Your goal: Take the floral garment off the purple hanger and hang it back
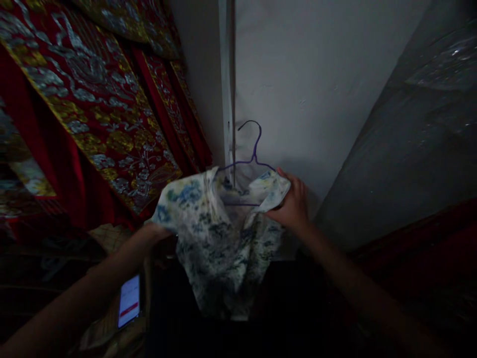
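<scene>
A pale shirt [208,223] with a blue, yellow and dark floral print hangs on a thin purple wire hanger [255,155], its hook pointing up. My left hand [161,232] is at the sleeve end on the left, mostly behind the cloth, so its fingers are hidden. On the right, my right hand [294,206] grips the shirt near the collar and shoulder, with the thumb and fingers closed around the fabric. The hanger's lower bar shows through the open neckline. Toward the hem, the shirt fades into darkness.
Red embroidered garments [108,109] with silver and gold patterns hang at the left. Ahead is a pale wall [316,74] with a narrow vertical strip [225,79]. A lit phone [128,301] lies at lower left. Clear plastic sheeting [417,129] covers the right side.
</scene>
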A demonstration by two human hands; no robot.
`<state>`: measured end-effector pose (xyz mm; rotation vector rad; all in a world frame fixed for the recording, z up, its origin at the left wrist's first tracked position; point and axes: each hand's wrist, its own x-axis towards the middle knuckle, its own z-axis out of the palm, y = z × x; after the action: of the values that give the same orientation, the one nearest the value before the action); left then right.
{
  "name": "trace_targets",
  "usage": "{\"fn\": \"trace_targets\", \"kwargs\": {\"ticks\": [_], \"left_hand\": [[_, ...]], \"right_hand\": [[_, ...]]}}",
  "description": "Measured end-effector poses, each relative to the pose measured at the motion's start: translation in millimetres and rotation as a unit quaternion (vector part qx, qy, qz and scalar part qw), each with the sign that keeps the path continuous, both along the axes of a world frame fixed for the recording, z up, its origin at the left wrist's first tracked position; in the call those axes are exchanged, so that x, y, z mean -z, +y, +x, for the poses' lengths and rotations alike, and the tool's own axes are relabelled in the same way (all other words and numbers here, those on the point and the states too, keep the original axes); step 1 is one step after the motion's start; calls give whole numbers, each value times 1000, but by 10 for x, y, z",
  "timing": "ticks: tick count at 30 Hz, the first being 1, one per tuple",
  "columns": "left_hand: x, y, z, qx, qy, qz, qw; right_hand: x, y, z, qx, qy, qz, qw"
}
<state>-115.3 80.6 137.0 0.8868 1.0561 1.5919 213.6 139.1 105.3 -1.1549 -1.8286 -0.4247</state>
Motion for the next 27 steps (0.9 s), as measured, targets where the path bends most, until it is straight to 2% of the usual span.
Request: {"fn": "trace_targets", "kwargs": {"ticks": [1,3,5,6,8,10,13,15,16,17,19,21,22,24,25,27], "left_hand": [[63,-15,-66,20,-9,-18,1000],[193,-43,-115,103,-33,-68,992],[329,-74,-65,147,-66,-92,983],[399,-97,-14,141,-73,-90,983],[539,-161,110,77,-64,-70,993],[668,-254,235,7,-72,-67,995],[809,-424,389,-50,-134,-95,985],[859,-538,472,-53,-160,-113,979],[873,-590,511,-52,-166,-117,978],[881,-638,548,-51,-172,-121,976],[885,-726,615,-54,-183,-127,973],[882,-805,666,-58,-192,-131,971],[879,-841,682,-58,-194,-133,970],[872,-903,694,-56,-195,-140,969],[866,-927,692,-55,-194,-146,968],[848,-959,689,-52,-195,-155,967]], "right_hand": [[-121,34,51,25,0,-9,1000],[-378,103,72,53,-3,-21,998],[-608,143,12,42,-17,-22,999],[-697,139,-35,23,-30,-20,999],[-806,70,-127,-36,-62,-18,997],[-809,-81,-197,-110,-79,-15,991],[-591,-397,-289,-228,-14,-24,973],[-282,-611,-406,-261,117,-64,956],[-81,-708,-492,-251,205,-99,941],[142,-797,-594,-223,319,-134,911],[608,-946,-824,-149,512,-231,814],[994,-1063,-1050,-132,601,-332,715],[1122,-1112,-1146,-137,624,-370,674],[1222,-1197,-1277,-160,646,-412,623],[1202,-1233,-1306,-176,649,-419,610],[1080,-1289,-1294,-204,652,-413,602]]}}
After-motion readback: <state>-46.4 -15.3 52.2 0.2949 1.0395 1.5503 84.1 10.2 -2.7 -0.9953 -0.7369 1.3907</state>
